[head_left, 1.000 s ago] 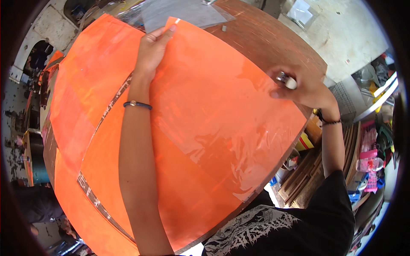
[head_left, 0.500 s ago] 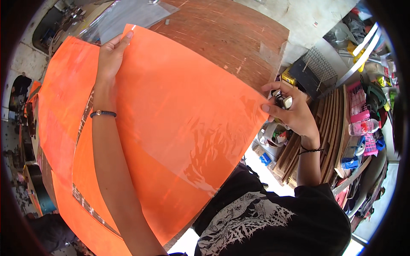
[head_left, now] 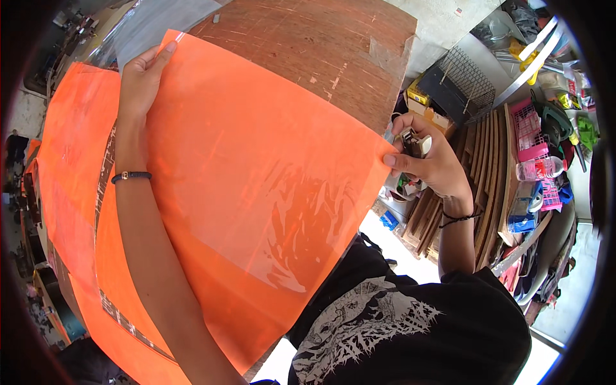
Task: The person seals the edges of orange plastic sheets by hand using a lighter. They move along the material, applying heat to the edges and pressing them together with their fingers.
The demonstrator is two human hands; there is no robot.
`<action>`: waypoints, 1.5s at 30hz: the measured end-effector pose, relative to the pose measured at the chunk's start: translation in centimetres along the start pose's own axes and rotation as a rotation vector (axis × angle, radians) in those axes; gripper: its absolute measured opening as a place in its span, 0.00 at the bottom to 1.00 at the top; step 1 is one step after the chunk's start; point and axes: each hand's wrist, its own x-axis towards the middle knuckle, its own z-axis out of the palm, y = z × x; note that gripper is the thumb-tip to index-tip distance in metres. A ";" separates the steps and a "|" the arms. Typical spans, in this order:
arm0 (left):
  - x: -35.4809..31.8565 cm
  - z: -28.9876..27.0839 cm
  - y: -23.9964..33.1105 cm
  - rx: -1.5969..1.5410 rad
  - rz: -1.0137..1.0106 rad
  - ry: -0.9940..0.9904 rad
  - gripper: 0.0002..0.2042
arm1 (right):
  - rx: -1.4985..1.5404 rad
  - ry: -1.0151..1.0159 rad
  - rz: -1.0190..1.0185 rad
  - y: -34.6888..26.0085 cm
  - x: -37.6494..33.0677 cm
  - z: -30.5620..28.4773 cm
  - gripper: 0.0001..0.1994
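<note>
A large orange sheet (head_left: 256, 141) slants across the middle of the view, and a glossy layer like clear plastic film (head_left: 308, 212) is wrinkled over its lower right part. At the sheet's far left corner, my left hand (head_left: 142, 80) is closed, its thumb on top of the edge. My right hand (head_left: 427, 154) pinches the right corner between thumb and fingers. Tucked in that same hand is a small shiny metal tool (head_left: 416, 144), its kind partly hidden by the fingers. More orange sheets (head_left: 70, 167) lie under my left forearm.
Beneath the sheets is a worn brown wooden board (head_left: 289, 45), with clear plastic (head_left: 160, 25) at its far left. On the right stand stacked wooden planks (head_left: 481, 186), a wire rack (head_left: 465, 80), a pink basket (head_left: 527, 128) and a plastic bottle (head_left: 540, 169).
The view has shifted slightly, so the sheet and both hands appear a little further left. My right thumb now presses on the sheet's right corner. My left hand keeps its hold.
</note>
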 end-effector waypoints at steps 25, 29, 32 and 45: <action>-1.1 1.1 -1.2 0.398 0.358 0.250 0.16 | 0.202 0.073 -0.002 2.0 -0.6 0.7 0.15; -0.5 1.2 -1.4 0.340 0.335 0.190 0.17 | 0.153 0.073 0.031 5.3 -2.6 -0.5 0.26; -0.3 0.7 -2.1 0.353 0.337 0.198 0.19 | 0.300 -0.026 0.100 8.0 -5.7 0.4 0.30; -2.6 1.1 0.2 0.317 0.369 0.132 0.16 | 0.557 -0.427 0.355 4.2 -9.3 6.2 0.27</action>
